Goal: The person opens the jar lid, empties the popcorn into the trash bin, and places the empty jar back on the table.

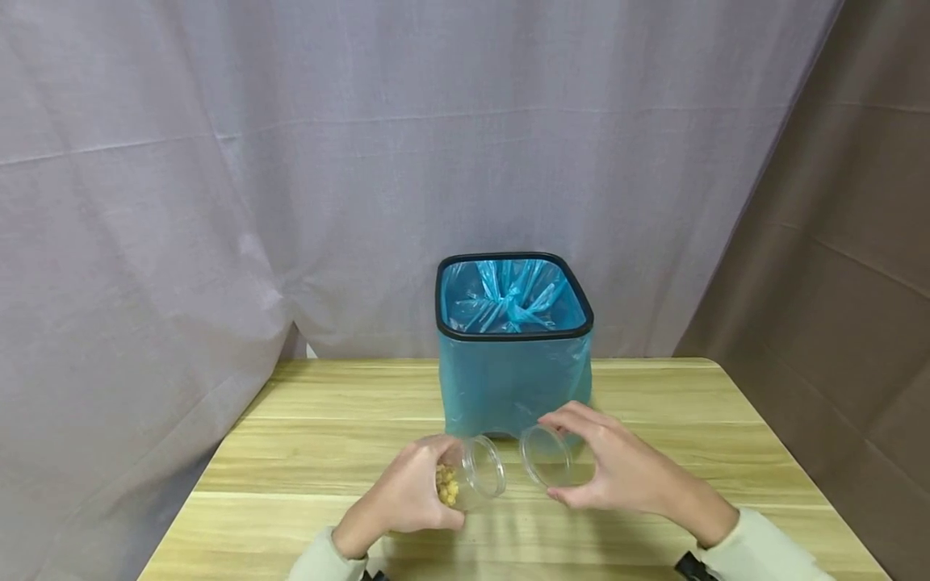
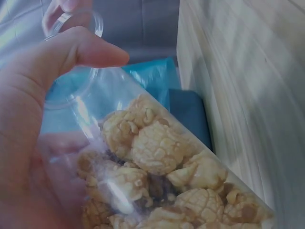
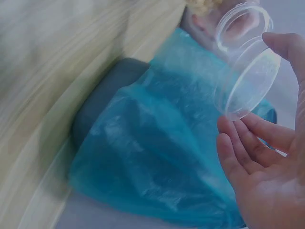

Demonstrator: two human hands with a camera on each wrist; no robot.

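My left hand grips a clear plastic jar that lies tilted, its open mouth facing right. Caramel-coloured popcorn fills the jar's lower part in the left wrist view. Opposite the mouth, my right hand pinches a clear round lid by its rim, between thumb and fingertips. In the head view a small gap separates lid and jar. The lid also shows in the right wrist view, held at its edge.
Behind the hands stands a bin with a black rim and a blue plastic bag, knotted inside. It rests on a light wooden table. Grey curtains hang behind the table, and a brown one on the right.
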